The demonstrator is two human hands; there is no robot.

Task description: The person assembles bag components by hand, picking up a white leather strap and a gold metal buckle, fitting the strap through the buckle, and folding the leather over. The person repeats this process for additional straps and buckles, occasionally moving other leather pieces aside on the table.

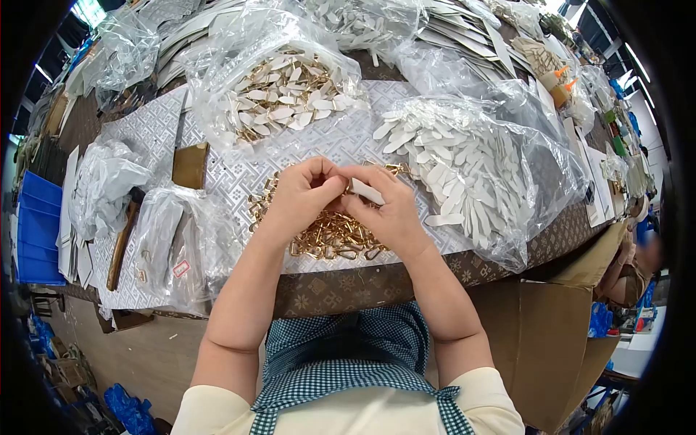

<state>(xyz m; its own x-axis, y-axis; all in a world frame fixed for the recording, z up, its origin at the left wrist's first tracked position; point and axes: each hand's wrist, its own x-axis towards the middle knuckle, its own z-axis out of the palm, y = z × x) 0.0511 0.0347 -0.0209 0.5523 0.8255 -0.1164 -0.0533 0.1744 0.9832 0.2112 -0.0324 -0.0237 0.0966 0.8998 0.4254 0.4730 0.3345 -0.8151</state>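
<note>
In front of my body, my left hand [308,194] and my right hand [390,212] meet above a pile of gold metal clasps [330,238]. The right fingers grip a short white strap tab [367,191] that lies slantwise between thumb and forefinger. At its left end, my left thumb and forefinger are pinched on a small gold clasp, mostly hidden by the fingertips. Right of my hands, loose white strap tabs [464,167] spill from a clear plastic bag [554,170]. Beyond them, another clear bag [217,94] holds white tabs joined to gold clasps [286,94].
A wooden-handled hammer [123,243] lies at left among crumpled plastic bags [109,185]. A blue bin [40,228] stands at the far left. Stacked white strips [464,40] cover the back. A cardboard box [536,341] is below the right table edge.
</note>
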